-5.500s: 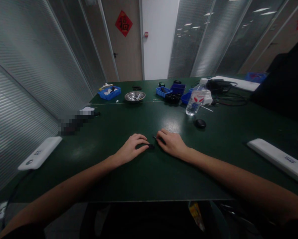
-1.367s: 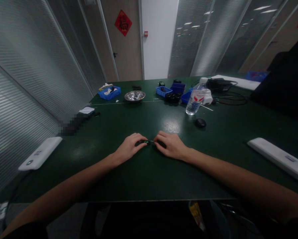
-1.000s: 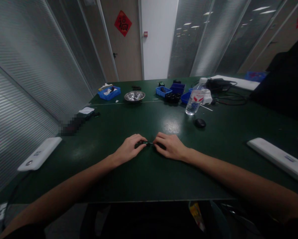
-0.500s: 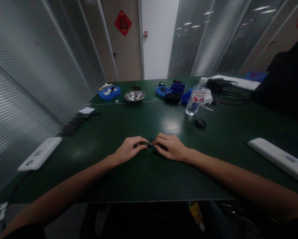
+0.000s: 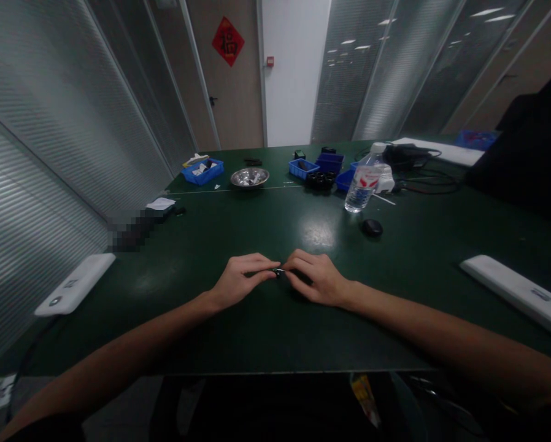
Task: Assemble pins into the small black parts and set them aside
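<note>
Over the green table, my left hand point(image 5: 239, 279) pinches a small dark green piece point(image 5: 276, 271) between thumb and straightened fingers. It is too small and dim to name. My right hand point(image 5: 320, 279) is closed beside it, fingertips almost touching those of my left. Between the fingertips shows a thin shiny piece point(image 5: 281, 270), its right end at my right finger and thumb. Its far part is hidden by the fingers, and I cannot tell whether it is joined to the dark piece.
A black mouse point(image 5: 372, 228) and a water bottle point(image 5: 364, 179) stand ahead to the right. Farther back are a metal bowl point(image 5: 250, 186), blue baskets point(image 5: 204, 177) and black cables point(image 5: 425, 190). White devices lie left point(image 5: 75, 284) and right point(image 5: 517, 293).
My left fingertips have moved slightly right, nearer my right hand, and straightened. Less of the dark piece shows between them. My right hand has shifted only a little.
</note>
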The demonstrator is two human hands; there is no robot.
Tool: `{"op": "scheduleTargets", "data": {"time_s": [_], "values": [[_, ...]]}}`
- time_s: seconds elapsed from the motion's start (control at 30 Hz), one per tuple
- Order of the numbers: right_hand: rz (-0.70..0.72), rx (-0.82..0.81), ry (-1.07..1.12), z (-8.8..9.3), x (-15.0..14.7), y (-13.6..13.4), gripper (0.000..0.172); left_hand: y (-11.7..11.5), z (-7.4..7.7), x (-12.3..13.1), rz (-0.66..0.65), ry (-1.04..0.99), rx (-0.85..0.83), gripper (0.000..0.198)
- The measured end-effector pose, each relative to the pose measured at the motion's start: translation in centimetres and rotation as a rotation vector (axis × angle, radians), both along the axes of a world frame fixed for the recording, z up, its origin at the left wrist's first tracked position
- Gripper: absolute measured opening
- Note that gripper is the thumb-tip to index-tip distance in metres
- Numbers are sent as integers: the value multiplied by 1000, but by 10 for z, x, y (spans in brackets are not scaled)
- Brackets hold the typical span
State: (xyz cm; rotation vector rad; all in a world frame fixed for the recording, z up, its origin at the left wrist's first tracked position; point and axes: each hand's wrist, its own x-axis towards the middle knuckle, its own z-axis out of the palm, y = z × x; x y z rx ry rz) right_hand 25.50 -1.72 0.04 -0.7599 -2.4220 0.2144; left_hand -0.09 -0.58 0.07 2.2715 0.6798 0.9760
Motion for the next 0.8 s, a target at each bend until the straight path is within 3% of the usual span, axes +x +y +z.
{"op": "scheduleTargets", "data": {"time_s": [0.3,0.67,0.8], "values": [[26,85,-199,4,-1,1,22,2,-4,-1,-31,145,138,28],[-45,-58,88,6,-9,-9,12,-6,2,5,22,-27,67,25],[-47,-60,92,6,-11,-9,12,-6,1,8,35,-42,61,21]]}}
